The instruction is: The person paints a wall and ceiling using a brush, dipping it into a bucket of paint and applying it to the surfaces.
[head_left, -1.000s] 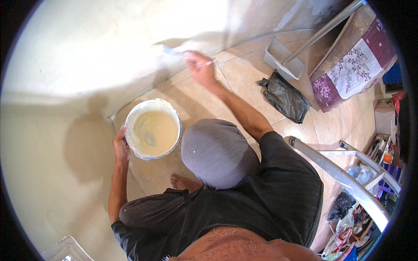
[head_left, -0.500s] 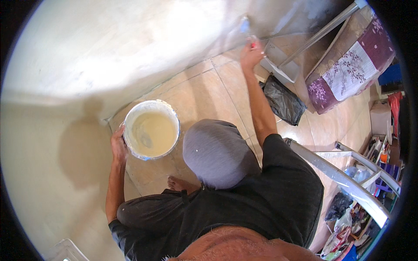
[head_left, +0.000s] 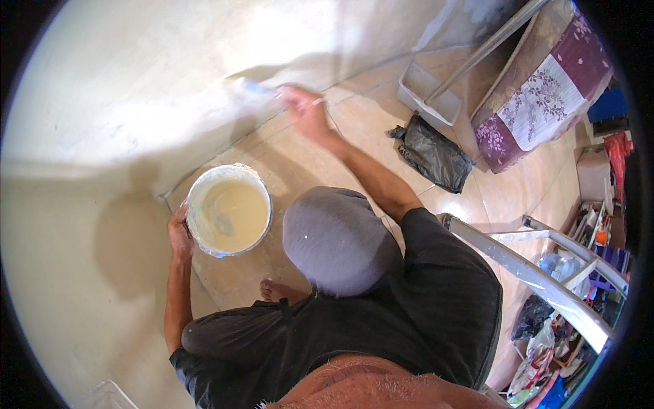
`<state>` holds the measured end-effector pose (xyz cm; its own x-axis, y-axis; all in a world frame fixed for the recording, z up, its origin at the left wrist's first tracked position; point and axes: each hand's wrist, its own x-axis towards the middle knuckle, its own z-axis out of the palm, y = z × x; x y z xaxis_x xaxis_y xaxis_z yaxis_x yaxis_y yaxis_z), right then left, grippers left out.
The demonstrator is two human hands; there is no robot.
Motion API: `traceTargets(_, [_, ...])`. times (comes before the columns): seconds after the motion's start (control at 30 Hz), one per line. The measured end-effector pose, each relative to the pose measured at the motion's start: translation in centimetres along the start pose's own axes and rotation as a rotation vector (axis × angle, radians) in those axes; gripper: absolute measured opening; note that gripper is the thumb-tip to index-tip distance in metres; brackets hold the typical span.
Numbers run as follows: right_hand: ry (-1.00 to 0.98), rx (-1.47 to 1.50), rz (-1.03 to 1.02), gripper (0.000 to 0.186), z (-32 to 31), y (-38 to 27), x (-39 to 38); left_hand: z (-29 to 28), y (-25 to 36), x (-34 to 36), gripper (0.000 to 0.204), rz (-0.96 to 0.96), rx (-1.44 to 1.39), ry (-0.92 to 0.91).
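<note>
My left hand (head_left: 179, 230) grips the left side of a white bucket (head_left: 229, 211) holding pale cream, creamy liquid, beside the wall corner. My right hand (head_left: 306, 112) is stretched forward and closed on a handled tool, apparently a brush (head_left: 255, 88), whose pale blue and whitish end is smeared by motion against or very near the white wall (head_left: 170, 68); contact is unclear. My grey-clothed knee (head_left: 340, 238) rises between my arms, and a bare foot (head_left: 271, 290) shows below the bucket.
Tiled floor (head_left: 272, 163) runs along the wall. Right of my arm lie a black plastic bag (head_left: 432, 153), a white dustpan (head_left: 429, 95) with a long handle and purple floral fabric (head_left: 538, 102). An aluminium stepladder (head_left: 518, 273) and clutter (head_left: 538, 354) stand at the right.
My right hand with the brush swung right along the wall, then came back left. My left hand and the bucket have shifted slightly left.
</note>
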<state>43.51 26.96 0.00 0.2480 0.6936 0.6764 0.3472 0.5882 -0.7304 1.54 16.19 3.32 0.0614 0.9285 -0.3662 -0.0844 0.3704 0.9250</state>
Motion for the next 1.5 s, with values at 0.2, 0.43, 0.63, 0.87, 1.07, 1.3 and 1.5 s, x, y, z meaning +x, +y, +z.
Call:
traceTargets(0.2, [0.324, -0.376, 0.348, 0.022, -15.8, 3.2, 5.5, 0.3, 0.2, -0.6, 0.045, -0.02, 0.001, 0.05])
traceTargets(0.43, [0.657, -0.56, 0.332, 0.023, -18.2, 5.7, 7.6, 0.4, 0.3, -0.6, 0.043, -0.034, 0.002, 0.058])
traceTargets(0.63, [0.409, -0.591, 0.235, 0.025, -7.8, 2.3, 2.0, 0.2, -0.5, 0.7, 0.037, -0.03, -0.016, 0.051])
traceTargets(0.87, [-0.027, -0.008, 0.162, 0.022, 2.0, -6.4, -3.1, 0.6, -0.1, -0.4, 0.039, -0.019, -0.088, 0.047])
traceTargets(1.07, [-0.086, 0.057, 0.116, 0.018, -0.5, 0.2, -1.7, 0.8, -0.5, 0.2, 0.04, 0.004, -0.015, 0.08])
traceTargets(1.3, [0.296, -0.397, 0.304, 0.019, -17.9, 5.9, 3.2, 1.0, 0.4, -0.8, 0.041, -0.034, -0.019, 0.083])
traceTargets(1.5, [0.465, -0.395, 0.284, 0.019, -20.5, 5.1, 4.1, 0.1, -1.6, 0.8, 0.04, 0.02, -0.018, 0.118])
